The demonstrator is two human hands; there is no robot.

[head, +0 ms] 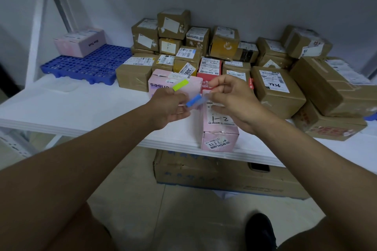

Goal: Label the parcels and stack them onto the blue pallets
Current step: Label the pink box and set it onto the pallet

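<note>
A blue perforated pallet (89, 65) lies flat at the left rear of the white shelf, carrying one pink parcel (80, 42) at its back corner. A heap of brown cardboard parcels (204, 46), most bearing white shipping labels, is stacked against the wall to the pallet's right. A tall pink parcel (219, 128) marked "1-2" stands at the shelf's front edge. A yellow-green label strip (180, 85) and a blue label strip (193, 101) are held above it.
</note>
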